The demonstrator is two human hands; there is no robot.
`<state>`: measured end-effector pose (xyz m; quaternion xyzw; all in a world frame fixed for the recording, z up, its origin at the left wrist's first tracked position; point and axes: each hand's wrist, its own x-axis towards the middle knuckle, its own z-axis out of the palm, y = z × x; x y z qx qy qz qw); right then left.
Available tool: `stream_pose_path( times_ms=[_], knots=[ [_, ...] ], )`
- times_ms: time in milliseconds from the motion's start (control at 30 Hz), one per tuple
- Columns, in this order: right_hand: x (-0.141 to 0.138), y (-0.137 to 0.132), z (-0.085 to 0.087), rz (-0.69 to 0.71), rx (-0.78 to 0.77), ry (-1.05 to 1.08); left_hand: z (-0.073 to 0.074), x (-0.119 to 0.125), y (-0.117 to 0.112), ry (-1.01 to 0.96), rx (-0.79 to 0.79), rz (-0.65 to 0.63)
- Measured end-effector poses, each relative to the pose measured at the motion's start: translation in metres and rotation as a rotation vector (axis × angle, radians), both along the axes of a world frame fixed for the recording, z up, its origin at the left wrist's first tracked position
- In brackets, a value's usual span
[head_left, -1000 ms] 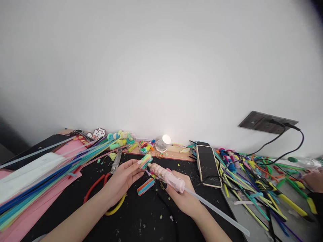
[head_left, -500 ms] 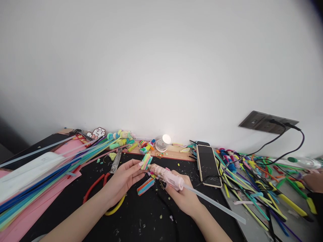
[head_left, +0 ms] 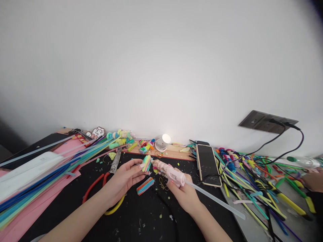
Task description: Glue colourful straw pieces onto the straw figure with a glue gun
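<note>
My left hand (head_left: 128,179) pinches a small striped bundle of pipe cleaners (head_left: 146,163) in pastel yellow, pink and green. In my right hand (head_left: 183,191) is a pink hot glue gun (head_left: 174,175), its nozzle turned left and close to the bundle; whether it touches I cannot tell. A long translucent glue stick (head_left: 217,200) sticks out of the gun's back end. Below, on the black mat (head_left: 141,218), lies another striped bundle of pipe cleaners (head_left: 145,186) in orange and blue. Scissors (head_left: 114,164) with red and yellow handles lie partly under my left forearm.
A paper cup (head_left: 161,144) stands by the wall, with a phone (head_left: 209,164) to its right. Long pipe cleaners (head_left: 50,185) lie at left. Pliers (head_left: 282,196) and more pipe cleaners lie at right, near another person's hand (head_left: 313,181). Black cables run from a wall socket (head_left: 267,121).
The glue gun has shifted slightly to the right with my right hand, its nozzle drawing back a little from the bundle. My left hand has moved only slightly.
</note>
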<state>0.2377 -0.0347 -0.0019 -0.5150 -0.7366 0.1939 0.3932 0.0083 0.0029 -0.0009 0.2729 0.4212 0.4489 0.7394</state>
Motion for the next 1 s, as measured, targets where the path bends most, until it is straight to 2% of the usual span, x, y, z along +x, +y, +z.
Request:
stream_pose_path(
  times_ms=[267, 367, 533, 833, 1000],
  knots=[
    [0.0024, -0.0003, -0.0027, 0.009, 0.013, -0.053, 0.0028, 0.0023, -0.0001, 0.011, 0.006, 0.015],
    [0.0034, -0.0004, -0.0021, 0.065, -0.028, -0.025, 0.0032, 0.0023, 0.0003, 0.004, 0.006, 0.019],
    [0.0035, -0.0027, -0.0015, 0.068, -0.081, 0.026, 0.0042, 0.0024, -0.0003, -0.003, 0.004, 0.031],
    [0.0014, -0.0005, 0.0021, 0.094, -0.060, 0.079, 0.0012, -0.0002, 0.0004, -0.007, 0.027, 0.010],
    [0.0009, 0.0002, -0.0025, 0.018, -0.030, 0.100, 0.0027, -0.0012, -0.0017, 0.002, 0.050, -0.026]
  ],
)
